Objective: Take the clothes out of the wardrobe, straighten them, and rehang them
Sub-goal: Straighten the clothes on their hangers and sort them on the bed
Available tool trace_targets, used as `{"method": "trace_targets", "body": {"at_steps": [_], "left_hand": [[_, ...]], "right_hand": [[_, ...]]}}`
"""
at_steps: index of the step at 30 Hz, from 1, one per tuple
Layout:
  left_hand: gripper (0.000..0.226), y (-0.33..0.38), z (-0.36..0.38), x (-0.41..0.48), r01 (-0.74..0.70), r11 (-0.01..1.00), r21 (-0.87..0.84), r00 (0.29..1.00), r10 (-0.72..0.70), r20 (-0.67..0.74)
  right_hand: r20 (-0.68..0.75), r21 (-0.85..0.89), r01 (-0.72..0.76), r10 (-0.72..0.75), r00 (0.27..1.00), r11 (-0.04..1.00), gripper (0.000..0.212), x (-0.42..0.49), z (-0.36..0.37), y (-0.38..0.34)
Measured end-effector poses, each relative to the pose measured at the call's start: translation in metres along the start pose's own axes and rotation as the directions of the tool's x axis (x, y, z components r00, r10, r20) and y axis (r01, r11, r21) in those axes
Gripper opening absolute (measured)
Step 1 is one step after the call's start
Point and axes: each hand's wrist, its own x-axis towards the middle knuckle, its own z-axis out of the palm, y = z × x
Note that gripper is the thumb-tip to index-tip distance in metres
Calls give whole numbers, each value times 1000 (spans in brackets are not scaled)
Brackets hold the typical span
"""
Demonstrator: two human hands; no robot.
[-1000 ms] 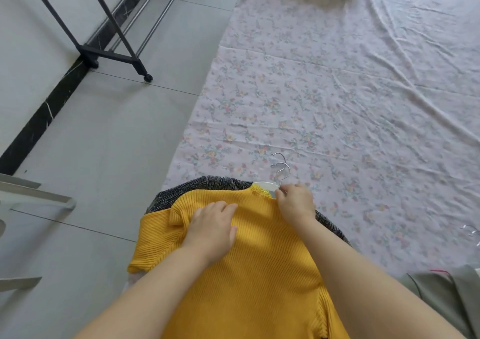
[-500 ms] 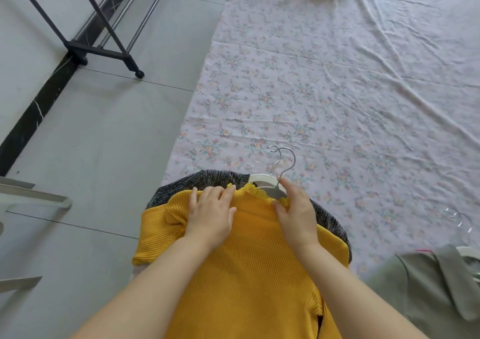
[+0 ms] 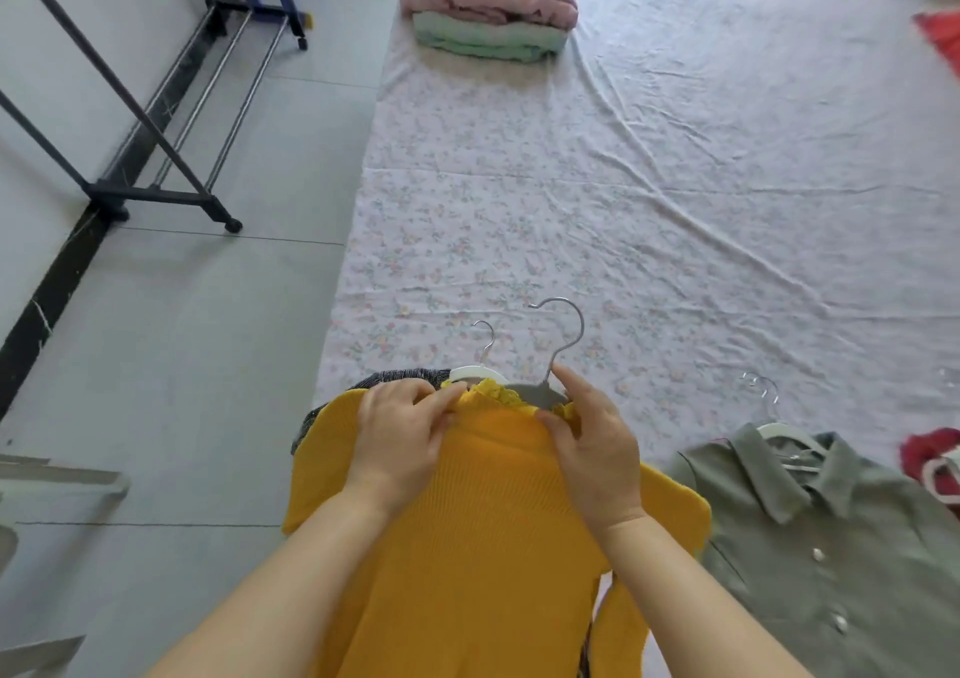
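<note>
A yellow ribbed knit top (image 3: pixel 483 532) lies on the floral sheet (image 3: pixel 649 199), over a dark speckled garment (image 3: pixel 395 378). A grey hanger (image 3: pixel 550 360) with a metal hook pokes out of its lace neckline. My left hand (image 3: pixel 402 441) pinches the collar on the left side. My right hand (image 3: pixel 592 443) grips the collar on the right, with its forefinger against the hanger's neck. A second white hanger (image 3: pixel 480 365) belongs to the dark garment underneath.
A grey-green collared shirt (image 3: pixel 831 547) on a white hanger lies to the right. Folded pink and green bedding (image 3: pixel 491 7) sits at the sheet's far end. A black clothes rack (image 3: pixel 150 158) stands on the grey tile floor at left. Red cloth (image 3: pixel 930 449) shows at the right edge.
The head has tilted up, bringing the bedding and the grey-green shirt into view. The grey hanger sits further out of the neckline, and both hands have shifted up onto the collar.
</note>
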Motion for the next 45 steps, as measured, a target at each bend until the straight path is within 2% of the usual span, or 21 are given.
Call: {"method": "trace_targets", "body": {"at_steps": [5, 11, 22, 28, 33, 39, 45], "left_hand": [[30, 62, -43, -23, -142, 989, -39, 990, 141, -27], [31, 147, -63, -60, -378, 924, -52, 926, 376, -38], [35, 353, -15, -191, -625, 776, -87, 778, 628, 16], [45, 472, 28, -298, -663, 733, -150, 732, 677, 74], [42, 549, 70, -352, -652, 726, -218, 708, 686, 165], [45, 628, 126, -368, -666, 698, -263, 658, 716, 233], [47, 701, 193, -349, -671, 684, -286, 630, 730, 265]], "right_hand": [[-90, -31, -30, 28, 996, 999, 42, -35, -76, -31], [-265, -52, -47, 31, 964, 998, 44, -101, -168, -37], [-513, -183, -133, 21, 858, 974, 45, -278, -360, 30], [-562, -214, -198, 45, 826, 957, 44, -397, -468, 89], [-604, -235, -303, 106, 790, 924, 30, -457, -546, 130], [-659, -315, -409, 112, 743, 856, 27, -482, -618, 186], [-659, -339, -460, 141, 738, 820, 25, -472, -676, 264]]}}
